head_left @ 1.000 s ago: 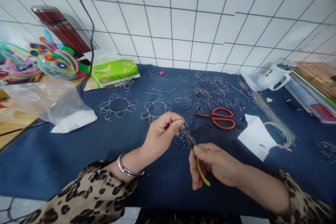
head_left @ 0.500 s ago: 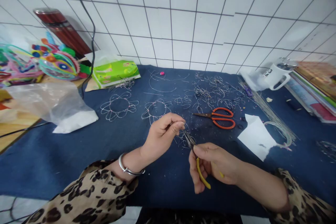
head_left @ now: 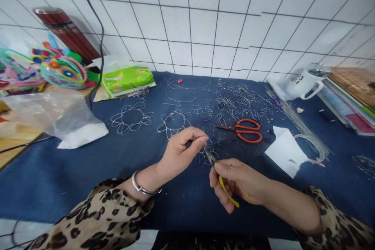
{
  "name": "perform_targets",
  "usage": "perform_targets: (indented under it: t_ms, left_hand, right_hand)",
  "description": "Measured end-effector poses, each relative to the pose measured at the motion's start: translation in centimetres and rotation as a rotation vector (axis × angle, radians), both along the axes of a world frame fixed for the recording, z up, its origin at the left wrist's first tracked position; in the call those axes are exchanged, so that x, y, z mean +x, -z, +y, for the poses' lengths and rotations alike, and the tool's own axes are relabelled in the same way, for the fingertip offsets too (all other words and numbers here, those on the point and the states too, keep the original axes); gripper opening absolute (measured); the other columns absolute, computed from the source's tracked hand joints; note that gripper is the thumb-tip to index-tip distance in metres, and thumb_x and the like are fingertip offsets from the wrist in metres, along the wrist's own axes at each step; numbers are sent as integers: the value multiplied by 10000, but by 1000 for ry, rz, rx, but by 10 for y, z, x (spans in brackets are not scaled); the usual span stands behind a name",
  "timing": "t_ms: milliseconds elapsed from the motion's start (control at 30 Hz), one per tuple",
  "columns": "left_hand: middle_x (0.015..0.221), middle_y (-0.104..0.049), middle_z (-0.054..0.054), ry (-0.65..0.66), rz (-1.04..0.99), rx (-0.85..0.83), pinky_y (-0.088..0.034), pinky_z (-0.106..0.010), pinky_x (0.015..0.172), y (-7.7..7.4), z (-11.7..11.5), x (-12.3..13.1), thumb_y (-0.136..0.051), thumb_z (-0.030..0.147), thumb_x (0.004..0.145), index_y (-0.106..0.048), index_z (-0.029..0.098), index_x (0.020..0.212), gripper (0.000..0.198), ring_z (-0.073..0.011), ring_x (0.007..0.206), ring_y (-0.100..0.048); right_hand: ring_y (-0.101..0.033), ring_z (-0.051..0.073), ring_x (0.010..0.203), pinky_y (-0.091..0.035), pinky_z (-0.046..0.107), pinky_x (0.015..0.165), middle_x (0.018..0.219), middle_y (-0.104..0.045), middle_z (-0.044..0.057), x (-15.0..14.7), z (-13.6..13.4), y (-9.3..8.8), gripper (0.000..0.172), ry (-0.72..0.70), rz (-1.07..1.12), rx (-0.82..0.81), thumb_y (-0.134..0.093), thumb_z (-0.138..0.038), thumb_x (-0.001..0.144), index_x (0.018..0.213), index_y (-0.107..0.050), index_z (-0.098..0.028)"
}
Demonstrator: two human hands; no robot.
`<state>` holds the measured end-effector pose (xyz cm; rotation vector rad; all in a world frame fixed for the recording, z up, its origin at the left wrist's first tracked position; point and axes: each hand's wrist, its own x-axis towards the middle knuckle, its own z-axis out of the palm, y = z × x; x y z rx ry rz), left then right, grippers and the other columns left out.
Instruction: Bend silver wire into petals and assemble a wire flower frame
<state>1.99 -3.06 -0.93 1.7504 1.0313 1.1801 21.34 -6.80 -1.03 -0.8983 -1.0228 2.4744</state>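
Thumb and forefinger of my left hand (head_left: pixel 182 151) pinch a thin wire (head_left: pixel 209 140), most of it hidden by the fingers. My right hand (head_left: pixel 236 181) is wrapped round pliers (head_left: pixel 210 157) with yellow handles and narrow metal jaws. The jaw tips meet the wire right beside my left fingertips; whether they bite on it is too small to tell. Under the pliers lie small bent wire pieces (head_left: pixel 203 158). Behind my left hand are a flower-shaped wire ring (head_left: pixel 173 122) and, farther left, a second wire flower (head_left: pixel 132 118).
Orange-handled scissors (head_left: pixel 248 130) lie right of centre, before a heap of wire bits (head_left: pixel 234 99). Torn white paper (head_left: pixel 285 152), straight wires (head_left: pixel 307 125) and a white mug (head_left: pixel 307 84) are on the right. A green tissue pack (head_left: pixel 125 81) and plastic bag (head_left: pixel 58 113) are left.
The handles of the pliers have turned slightly in my right hand, with the lower end shifting right. My left hand keeps its pinch in nearly the same place.
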Motion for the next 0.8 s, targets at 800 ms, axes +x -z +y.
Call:
perform_targets:
  t_ms: [800]
  left_hand:
    - [746,-597,-4,24,-151,-30,-444,-200,562,8,1,0,-542,191,884,-604,171,895,66,-72,596,-513]
  right_hand:
    - [-619,131,436,-434,178,384,544,-618,24,0,1,8,399,-7,157,-27,-385,-447,921,754,-547,-123]
